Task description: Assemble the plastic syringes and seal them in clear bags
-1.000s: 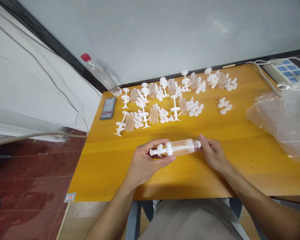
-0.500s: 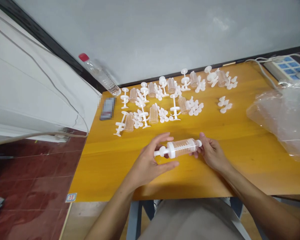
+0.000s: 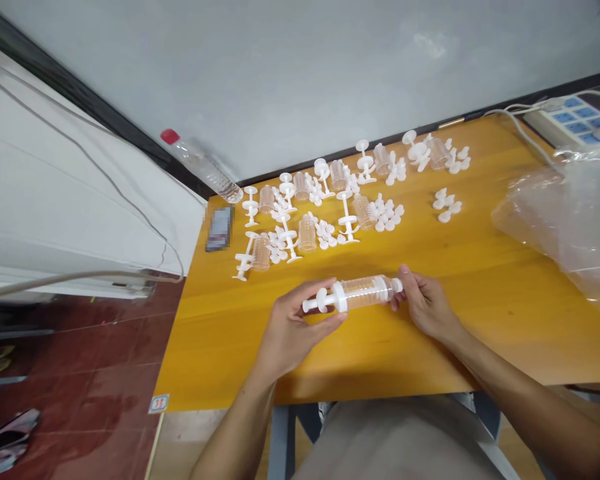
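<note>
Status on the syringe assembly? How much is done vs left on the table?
Done: no finished pile shows. In hand: one syringe with plunger seated and white tip on, left hand at the plunger end, right hand at the tip. Left: clear barrels, white plungers and small white caps lie loose in groups on the table, roughly eight sets.

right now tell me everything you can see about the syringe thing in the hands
The plastic syringe lies nearly level above the yellow wooden table, tip to the right. Its clear ribbed barrel looks faintly orange; a white collar rings the left end, where a white plunger rod with a disc sticks out, and a small white nozzle caps the right end. The left hand pinches the plunger and collar end between thumb and fingers; the right hand holds the nozzle end with its fingertips. It looks fully assembled.
</note>
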Demonstrator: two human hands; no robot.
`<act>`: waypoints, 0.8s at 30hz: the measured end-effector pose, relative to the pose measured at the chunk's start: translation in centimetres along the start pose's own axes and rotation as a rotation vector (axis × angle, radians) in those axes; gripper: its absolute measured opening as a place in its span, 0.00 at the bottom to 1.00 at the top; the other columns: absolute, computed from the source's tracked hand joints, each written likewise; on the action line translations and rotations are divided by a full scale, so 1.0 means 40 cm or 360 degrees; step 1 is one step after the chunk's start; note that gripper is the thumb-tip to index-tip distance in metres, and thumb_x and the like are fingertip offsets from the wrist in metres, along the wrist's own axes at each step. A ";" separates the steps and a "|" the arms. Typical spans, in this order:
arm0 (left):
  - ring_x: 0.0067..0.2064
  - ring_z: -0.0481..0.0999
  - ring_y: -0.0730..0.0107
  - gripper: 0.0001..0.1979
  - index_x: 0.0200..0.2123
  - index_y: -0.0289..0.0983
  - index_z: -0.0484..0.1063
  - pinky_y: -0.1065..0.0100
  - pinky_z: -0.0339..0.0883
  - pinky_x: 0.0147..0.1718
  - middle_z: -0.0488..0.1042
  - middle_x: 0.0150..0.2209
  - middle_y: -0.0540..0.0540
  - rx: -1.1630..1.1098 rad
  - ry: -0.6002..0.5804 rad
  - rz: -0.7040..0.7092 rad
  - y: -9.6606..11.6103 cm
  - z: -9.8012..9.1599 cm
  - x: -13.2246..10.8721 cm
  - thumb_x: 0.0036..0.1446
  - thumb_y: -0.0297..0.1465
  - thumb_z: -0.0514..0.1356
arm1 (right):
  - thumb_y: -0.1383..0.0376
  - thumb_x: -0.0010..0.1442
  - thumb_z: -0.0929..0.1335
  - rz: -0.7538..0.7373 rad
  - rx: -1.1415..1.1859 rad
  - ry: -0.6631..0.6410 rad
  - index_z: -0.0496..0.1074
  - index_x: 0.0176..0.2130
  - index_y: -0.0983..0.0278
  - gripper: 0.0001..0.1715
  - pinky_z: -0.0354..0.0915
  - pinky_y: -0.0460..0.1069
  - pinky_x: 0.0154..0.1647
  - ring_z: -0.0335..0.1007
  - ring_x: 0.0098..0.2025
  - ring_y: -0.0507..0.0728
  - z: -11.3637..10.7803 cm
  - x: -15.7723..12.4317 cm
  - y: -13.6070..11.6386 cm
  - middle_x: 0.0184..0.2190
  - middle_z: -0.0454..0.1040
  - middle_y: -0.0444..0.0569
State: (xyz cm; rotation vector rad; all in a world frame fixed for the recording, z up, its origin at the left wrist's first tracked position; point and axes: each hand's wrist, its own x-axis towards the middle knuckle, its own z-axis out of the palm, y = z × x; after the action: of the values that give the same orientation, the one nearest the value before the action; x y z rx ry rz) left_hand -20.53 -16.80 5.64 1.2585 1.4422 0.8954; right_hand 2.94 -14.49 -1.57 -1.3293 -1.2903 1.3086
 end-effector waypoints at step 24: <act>0.39 0.82 0.71 0.40 0.59 0.42 0.70 0.71 0.80 0.39 0.78 0.50 0.44 -0.0506 0.0091 -0.0020 -0.078 0.050 0.030 0.41 0.32 0.78 | 0.34 0.66 0.58 0.0150 -0.0054 -0.0059 0.57 0.17 0.60 0.41 0.63 0.49 0.24 0.62 0.18 0.52 -0.010 -0.017 -0.013 0.13 0.56 0.43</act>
State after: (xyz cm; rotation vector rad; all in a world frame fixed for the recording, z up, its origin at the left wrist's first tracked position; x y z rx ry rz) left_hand -19.35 -16.36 1.94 0.9922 1.2891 1.1107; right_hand 3.34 -15.05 -0.93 -1.4102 -1.2936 1.3871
